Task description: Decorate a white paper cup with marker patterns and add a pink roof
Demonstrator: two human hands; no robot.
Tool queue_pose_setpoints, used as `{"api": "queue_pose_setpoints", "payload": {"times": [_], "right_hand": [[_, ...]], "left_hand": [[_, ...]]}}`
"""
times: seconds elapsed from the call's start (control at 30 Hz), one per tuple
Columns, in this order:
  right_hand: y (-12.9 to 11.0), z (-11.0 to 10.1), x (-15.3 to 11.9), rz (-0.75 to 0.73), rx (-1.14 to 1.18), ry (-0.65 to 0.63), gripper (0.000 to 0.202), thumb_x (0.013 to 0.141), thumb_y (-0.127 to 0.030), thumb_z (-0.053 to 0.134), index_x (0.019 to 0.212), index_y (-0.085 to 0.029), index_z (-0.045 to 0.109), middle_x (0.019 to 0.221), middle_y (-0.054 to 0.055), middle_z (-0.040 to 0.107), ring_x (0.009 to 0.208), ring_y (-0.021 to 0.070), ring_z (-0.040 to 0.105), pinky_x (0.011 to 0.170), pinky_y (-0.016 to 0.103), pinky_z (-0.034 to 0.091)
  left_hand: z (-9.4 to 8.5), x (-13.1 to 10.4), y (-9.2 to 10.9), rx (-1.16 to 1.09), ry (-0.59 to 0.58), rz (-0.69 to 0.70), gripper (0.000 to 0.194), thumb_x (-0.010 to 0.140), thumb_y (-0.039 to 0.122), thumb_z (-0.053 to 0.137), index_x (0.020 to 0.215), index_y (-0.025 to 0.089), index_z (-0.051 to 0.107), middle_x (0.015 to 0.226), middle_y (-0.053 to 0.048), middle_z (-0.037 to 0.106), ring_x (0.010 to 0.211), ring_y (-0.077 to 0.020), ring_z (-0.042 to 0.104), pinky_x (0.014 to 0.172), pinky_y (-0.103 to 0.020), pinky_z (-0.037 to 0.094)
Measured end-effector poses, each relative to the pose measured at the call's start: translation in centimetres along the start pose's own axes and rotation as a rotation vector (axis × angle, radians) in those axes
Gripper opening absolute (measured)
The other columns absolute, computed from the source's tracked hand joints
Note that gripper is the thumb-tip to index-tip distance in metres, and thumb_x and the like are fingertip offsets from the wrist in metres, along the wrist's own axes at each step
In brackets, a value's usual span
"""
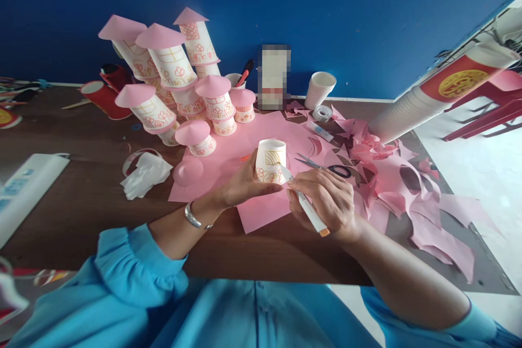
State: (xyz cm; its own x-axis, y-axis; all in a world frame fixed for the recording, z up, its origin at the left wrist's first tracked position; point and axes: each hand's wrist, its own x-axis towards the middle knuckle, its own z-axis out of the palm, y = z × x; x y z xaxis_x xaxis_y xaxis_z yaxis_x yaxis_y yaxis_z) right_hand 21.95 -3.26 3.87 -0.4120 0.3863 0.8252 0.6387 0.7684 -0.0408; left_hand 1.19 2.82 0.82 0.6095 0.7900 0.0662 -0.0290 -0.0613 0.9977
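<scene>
On the table [285,253], biggest worry prob. is the tall cup stack [402,111] to my right: it looks tilted (could be lens stretch), so an elbow bump might tip it. Next, the pink-roofed cup towers [173,65]; they're stacked high, so a knock from my L arm could topple one. The pink sheet [261,215] might slide if my wrist drags it. My L hand [244,182] is wrapped round the small white cup [271,157], out in front of me over the sheet, tilted a bit; too hard a squeeze w/ those fingers could dent the wall & make a line jump. Scissors [341,171] lie just beyond my R hand [326,198], so a careless reach = poss. nick. That hand's fingers are clamped on the marker [312,215], its tip at the drawn side; wet ink, if any, might smear under my L fingers. Hard to make out: the rear towers, partly blocked; the cup's far side, hidden; its base, can't tell if touching paper; the marker tip's exact contact, too small.
</scene>
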Motion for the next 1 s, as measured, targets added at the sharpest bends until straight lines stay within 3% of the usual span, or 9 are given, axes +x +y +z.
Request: {"api": "queue_pose_setpoints", "payload": {"times": [0.23,0.47,0.7,0.83,1.0], "right_hand": [[-0.06,-0.07,0.09,-0.003,0.016,0.003,0.019,0.094,-0.007,0.066,0.108,-0.019,0.062,0.082,0.003,0.075,0.068,0.0176,0.071,0.064,0.031,0.060],[0.10,-0.32,0.30,-0.009,-0.010,0.062,0.013,0.096,-0.009,0.065,0.107,-0.018,0.064,0.084,0.006,0.076,0.068,0.0187,0.072,0.061,0.032,0.059],[0.20,-0.36,0.33,-0.004,-0.024,0.066,0.016,0.097,-0.011,0.066,0.110,-0.020,0.064,0.086,0.004,0.076,0.070,0.0178,0.072,0.062,0.031,0.061],[0.21,-0.20,0.18,-0.003,-0.024,0.059,0.017,0.099,-0.011,0.066,0.112,-0.020,0.063,0.087,0.004,0.077,0.071,0.0173,0.072,0.065,0.031,0.062],[0.24,-0.10,0.08,-0.002,-0.009,0.040,0.021,0.097,-0.010,0.068,0.115,-0.019,0.064,0.089,0.005,0.077,0.072,0.0182,0.073,0.065,0.031,0.062]], "left_hand": [[0.15,-0.05,0.14,-0.047,0.008,-0.008,0.088,0.077,0.053,0.092,0.150,0.023,0.054,0.122,-0.009,0.065,0.109,-0.0269,0.060,0.097,-0.045,0.055],[-0.13,-0.11,-0.07,-0.099,-0.022,-0.011,0.060,0.079,0.047,0.093,0.125,0.021,0.064,0.112,-0.006,0.066,0.106,-0.0248,0.060,0.094,-0.041,0.054],[-0.08,-0.06,-0.02,-0.173,-0.082,-0.031,0.083,0.079,0.049,0.092,0.148,0.026,0.054,0.109,-0.004,0.064,0.100,-0.0234,0.061,0.089,-0.040,0.053],[-0.11,-0.08,-0.37,-0.183,-0.107,-0.027,0.085,0.080,0.048,0.091,0.153,0.028,0.051,0.117,-0.006,0.065,0.108,-0.0268,0.062,0.095,-0.044,0.054],[-0.18,-0.17,-0.48,-0.200,-0.151,-0.027,0.085,0.083,0.044,0.089,0.157,0.034,0.048,0.112,-0.003,0.065,0.105,-0.0249,0.064,0.094,-0.043,0.056]]}}
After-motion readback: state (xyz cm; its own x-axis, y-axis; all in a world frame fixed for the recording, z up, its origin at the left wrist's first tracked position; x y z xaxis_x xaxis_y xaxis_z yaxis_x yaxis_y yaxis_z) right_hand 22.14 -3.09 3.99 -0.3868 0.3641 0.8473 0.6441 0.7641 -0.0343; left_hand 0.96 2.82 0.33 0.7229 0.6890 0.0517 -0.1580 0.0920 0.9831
